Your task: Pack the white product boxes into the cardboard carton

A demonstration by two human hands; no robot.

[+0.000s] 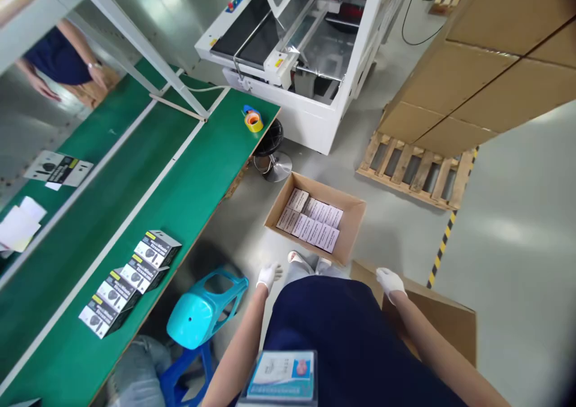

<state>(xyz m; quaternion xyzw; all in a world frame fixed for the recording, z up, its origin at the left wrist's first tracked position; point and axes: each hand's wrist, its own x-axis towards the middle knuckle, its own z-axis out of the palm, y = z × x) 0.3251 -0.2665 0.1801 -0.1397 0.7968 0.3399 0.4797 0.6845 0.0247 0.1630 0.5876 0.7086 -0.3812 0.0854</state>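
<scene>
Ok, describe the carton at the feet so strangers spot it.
Start at the green table and look right. On the floor at the person's feet sits an open brown carton. Unlike the other carton by the right hand, it shows rows of small white boxes.

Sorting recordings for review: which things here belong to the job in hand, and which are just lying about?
Likely in the work:
open carton
small boxes packed in it
black-and-white boxes on the green bench
carton beside the right hand

Apparently just lying about:
turquoise stool
black stool
yellow tape (untouched; possibly a supply)
</scene>
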